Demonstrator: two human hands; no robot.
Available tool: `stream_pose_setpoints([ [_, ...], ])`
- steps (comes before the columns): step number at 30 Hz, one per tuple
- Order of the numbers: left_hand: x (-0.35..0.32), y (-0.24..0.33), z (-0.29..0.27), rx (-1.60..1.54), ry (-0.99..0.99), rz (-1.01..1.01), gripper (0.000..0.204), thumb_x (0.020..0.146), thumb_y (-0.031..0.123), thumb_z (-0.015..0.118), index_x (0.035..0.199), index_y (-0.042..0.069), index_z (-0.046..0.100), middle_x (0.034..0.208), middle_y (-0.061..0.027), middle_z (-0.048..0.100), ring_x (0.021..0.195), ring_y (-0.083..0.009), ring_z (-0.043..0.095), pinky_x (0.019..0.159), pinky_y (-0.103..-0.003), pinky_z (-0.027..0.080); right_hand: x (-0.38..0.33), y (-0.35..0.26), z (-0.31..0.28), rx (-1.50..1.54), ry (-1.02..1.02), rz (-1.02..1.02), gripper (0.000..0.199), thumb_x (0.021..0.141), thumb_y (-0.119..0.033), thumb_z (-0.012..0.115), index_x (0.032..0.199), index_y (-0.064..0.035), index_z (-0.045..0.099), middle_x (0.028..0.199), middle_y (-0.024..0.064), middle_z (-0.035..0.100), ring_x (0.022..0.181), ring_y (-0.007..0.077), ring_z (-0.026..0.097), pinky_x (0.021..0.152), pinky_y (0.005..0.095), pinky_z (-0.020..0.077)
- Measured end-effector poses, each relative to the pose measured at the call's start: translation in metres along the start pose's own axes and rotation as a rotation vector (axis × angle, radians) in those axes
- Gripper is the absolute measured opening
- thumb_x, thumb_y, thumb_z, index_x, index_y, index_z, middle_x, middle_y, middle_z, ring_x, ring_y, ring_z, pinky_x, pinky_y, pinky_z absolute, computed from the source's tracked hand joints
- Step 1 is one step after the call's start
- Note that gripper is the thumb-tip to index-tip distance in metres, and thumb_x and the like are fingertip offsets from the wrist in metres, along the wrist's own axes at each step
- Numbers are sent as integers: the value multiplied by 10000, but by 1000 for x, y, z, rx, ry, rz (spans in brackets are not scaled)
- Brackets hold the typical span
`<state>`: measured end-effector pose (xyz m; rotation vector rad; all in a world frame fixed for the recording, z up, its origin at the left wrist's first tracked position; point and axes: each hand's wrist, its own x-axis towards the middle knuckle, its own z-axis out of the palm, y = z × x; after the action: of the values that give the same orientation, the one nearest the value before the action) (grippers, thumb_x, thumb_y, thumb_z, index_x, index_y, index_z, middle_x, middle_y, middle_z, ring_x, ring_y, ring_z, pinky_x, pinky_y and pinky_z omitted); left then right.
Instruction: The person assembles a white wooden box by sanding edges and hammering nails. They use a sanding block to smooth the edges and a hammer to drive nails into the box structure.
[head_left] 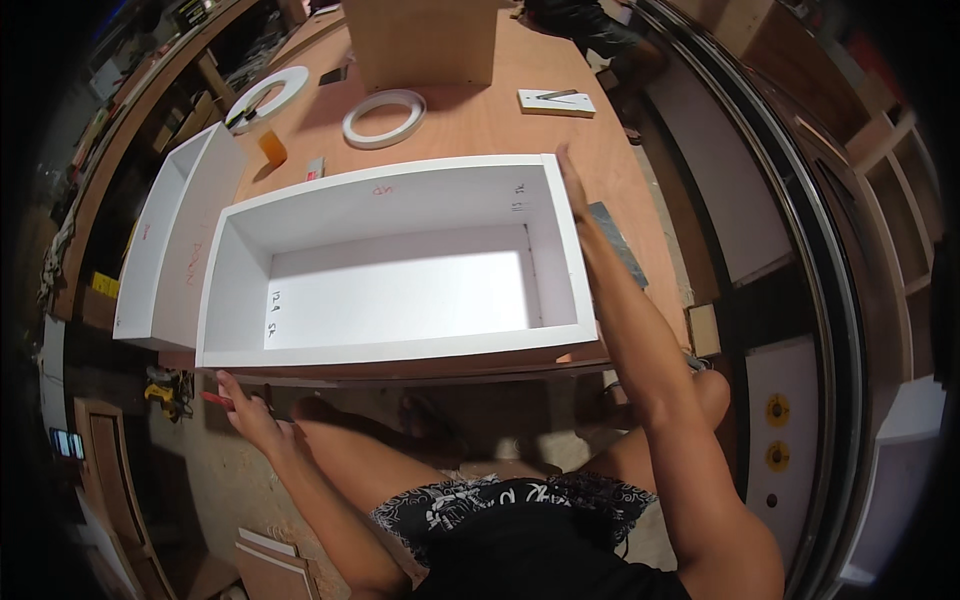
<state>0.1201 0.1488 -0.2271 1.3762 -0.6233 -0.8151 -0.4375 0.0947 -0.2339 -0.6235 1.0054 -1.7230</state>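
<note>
A white open box (400, 355), shaped like a drawer or small cabinet carcass, lies at the near edge of the wooden table with its open side up. Handwritten marks show on its inner walls. My right hand (573, 190) is against its outer right side near the far corner; the wall partly hides the fingers. By the near left corner, my left hand (252, 418) is closed around a slim red tool (216, 401), whose kind I cannot make out. Its fingertips reach up to the box's lower edge.
A second white box (165, 250) stands left. Behind lie rolls of white edge banding (384, 119), an orange bottle (270, 147), a white block with a metal tool (556, 102) and a wooden panel box (420, 45). A yellow power tool (160, 395) sits below left. Another person (600, 40) is at far right.
</note>
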Motion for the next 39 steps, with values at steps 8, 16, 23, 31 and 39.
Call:
stream_pose_setpoints([
  [8, 64, -29, -42, -51, -160, 97, 499, 1070, 361, 724, 1409, 10, 619, 1333, -54, 647, 1113, -163, 645, 995, -326, 534, -88, -28, 28, -259, 102, -199, 598, 1155, -579, 401, 1016, -83, 704, 914, 45, 711, 829, 130, 663, 741, 268, 550],
  [16, 40, -29, -9, -21, -78, -21, 555, 1025, 558, 720, 1340, 109, 641, 1055, 51, 653, 850, -86, 596, 757, -339, 552, -220, -41, 10, -425, 172, -114, 590, 1159, -567, 397, 1016, -83, 702, 912, 44, 708, 826, 129, 660, 738, 266, 547],
  [23, 29, -26, 6, -141, -90, 34, 531, 1043, 547, 696, 1362, 127, 635, 1196, -7, 690, 984, -172, 689, 797, -415, 617, -231, -43, -3, -368, 142, -87, 584, 1163, -556, 393, 1015, -82, 700, 909, 43, 706, 824, 128, 657, 736, 265, 545],
  [31, 56, -43, -17, -175, -134, -38, 538, 1079, 535, 642, 1408, 109, 624, 1315, -50, 668, 1052, -234, 681, 852, -439, 611, -95, -22, -10, 57, -112, -60, 576, 1167, -544, 389, 1014, -82, 698, 907, 42, 703, 821, 127, 654, 734, 264, 542],
  [39, 119, -1, -65, -222, -411, 32, 610, 1168, 496, 429, 1568, 40, 494, 1455, -157, 630, 1282, -276, 660, 1070, -403, 564, -200, -15, 70, 102, 107, -190, 674, 1178, -571, 191, 901, -102, 589, 770, 2, 593, 705, 107, 551, 668, 253, 454],
])
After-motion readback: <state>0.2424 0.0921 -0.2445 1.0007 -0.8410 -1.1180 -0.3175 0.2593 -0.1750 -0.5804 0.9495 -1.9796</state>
